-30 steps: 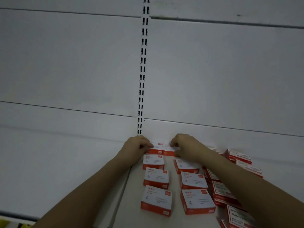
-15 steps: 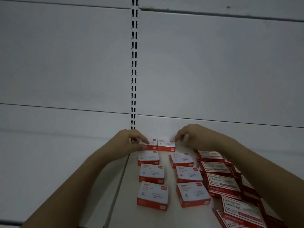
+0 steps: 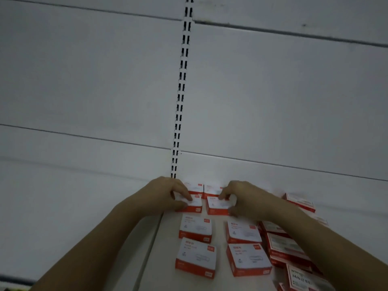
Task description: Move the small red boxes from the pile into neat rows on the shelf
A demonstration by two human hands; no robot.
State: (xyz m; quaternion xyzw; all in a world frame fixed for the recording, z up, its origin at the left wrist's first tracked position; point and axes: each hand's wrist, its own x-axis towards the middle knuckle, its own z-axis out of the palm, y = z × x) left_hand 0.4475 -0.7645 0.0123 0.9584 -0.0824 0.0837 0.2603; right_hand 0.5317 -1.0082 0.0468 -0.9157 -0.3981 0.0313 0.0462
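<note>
Small red-and-white boxes lie flat in two columns on the white shelf (image 3: 163, 259). My left hand (image 3: 168, 196) pinches the left column's second box from the back (image 3: 194, 205) between fingers and thumb. My right hand (image 3: 244, 199) grips the right column's second box from the back (image 3: 216, 205) the same way. Two back boxes (image 3: 204, 189) sit against the rear panel. Nearer me lie two more pairs of boxes (image 3: 196, 229) (image 3: 247, 259). A loose pile of red boxes (image 3: 287, 248) lies at the right, partly under my right forearm.
A slotted upright (image 3: 181, 91) runs down the white back panel and ends behind the left column. The shelf's left edge (image 3: 150, 250) borders the left column; another white shelf surface (image 3: 63, 206) lies beyond it.
Both hands have come back from the rearmost boxes and now hold the second pair. The view has shifted a little.
</note>
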